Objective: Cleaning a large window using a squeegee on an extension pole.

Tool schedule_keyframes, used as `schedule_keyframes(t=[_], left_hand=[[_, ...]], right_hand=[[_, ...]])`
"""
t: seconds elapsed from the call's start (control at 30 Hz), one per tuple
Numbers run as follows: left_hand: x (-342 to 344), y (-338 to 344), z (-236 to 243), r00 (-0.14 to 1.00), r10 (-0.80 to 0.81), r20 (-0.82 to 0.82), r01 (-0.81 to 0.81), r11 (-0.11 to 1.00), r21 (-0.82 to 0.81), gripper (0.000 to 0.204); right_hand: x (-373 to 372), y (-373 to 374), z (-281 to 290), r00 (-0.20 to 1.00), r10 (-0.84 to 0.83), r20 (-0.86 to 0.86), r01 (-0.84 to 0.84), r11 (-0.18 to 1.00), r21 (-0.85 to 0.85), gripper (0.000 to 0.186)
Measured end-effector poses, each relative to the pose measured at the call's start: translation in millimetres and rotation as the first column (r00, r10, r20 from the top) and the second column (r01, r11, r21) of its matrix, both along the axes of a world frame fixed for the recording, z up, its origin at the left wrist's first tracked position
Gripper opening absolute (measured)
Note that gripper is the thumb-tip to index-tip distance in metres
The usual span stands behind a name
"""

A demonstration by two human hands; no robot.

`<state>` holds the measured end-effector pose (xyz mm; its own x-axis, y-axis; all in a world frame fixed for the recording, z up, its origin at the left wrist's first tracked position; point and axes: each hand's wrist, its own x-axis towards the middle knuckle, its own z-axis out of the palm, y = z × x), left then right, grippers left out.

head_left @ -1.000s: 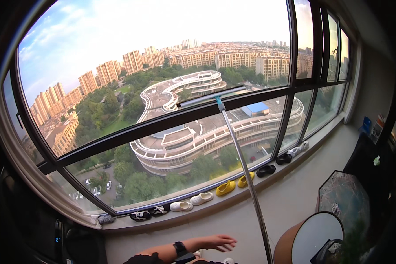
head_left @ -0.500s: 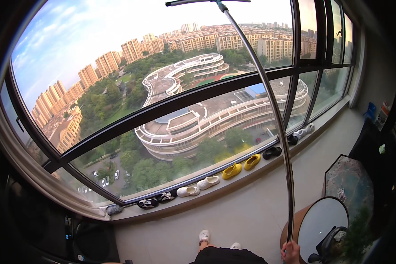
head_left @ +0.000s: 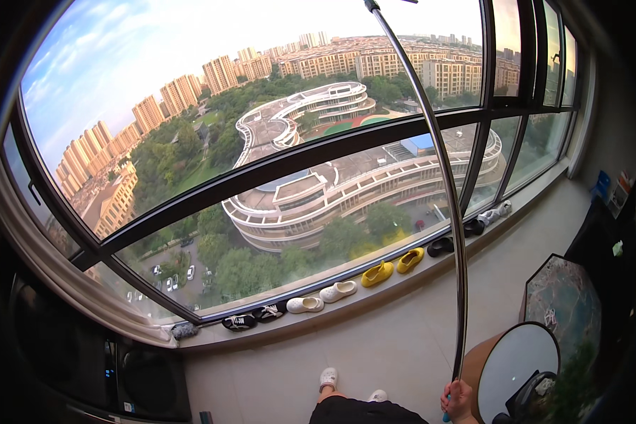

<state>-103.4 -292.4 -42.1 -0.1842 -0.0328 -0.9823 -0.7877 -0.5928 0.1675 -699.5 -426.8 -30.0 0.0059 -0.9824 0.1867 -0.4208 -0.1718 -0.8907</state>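
Observation:
My right hand is closed round the lower end of a long metal pole, a window squeegee, beside a round table. A bit of blue-green handle shows just under the fingers. The pole slants up and away across the large window, appearing bowed. At the top edge only the dark joint and one tip of the squeegee's head come into view; most of the blade is cut off, so whether it touches the glass cannot be told. My left hand is out of the picture.
Along the low sill stand black sneakers, white clogs, yellow shoes and grey shoes. A round white-topped table and a plant are at right. Black appliances and a curtain border the left.
The squeegee's head has moved up and to the right, mostly out of the picture. My right hand has shifted slightly up and left, still gripping the pole. The view has turned slightly.

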Motion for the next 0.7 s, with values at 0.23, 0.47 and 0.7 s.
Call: schedule_keyframes(t=[0.23,0.47,0.7], left_hand=[[8.1,25.4,-16.6,0.991,0.132,-0.032,-0.133,0.99,-0.037,0.039],[13.1,49.6,-29.2,0.968,0.244,-0.06,-0.247,0.967,-0.061,0.043],[13.5,76.6,-38.2,0.924,0.373,-0.09,-0.38,0.921,-0.083,0.048]], right_hand=[[21.4,-2.3,79.1,0.852,-0.142,0.504,-0.094,0.906,0.413,0.054],[26.7,-1.2,100.6,0.847,-0.112,0.52,-0.129,0.906,0.404,0.053],[27.0,0.2,98.9,0.846,-0.104,0.523,-0.128,0.913,0.388,0.051]])
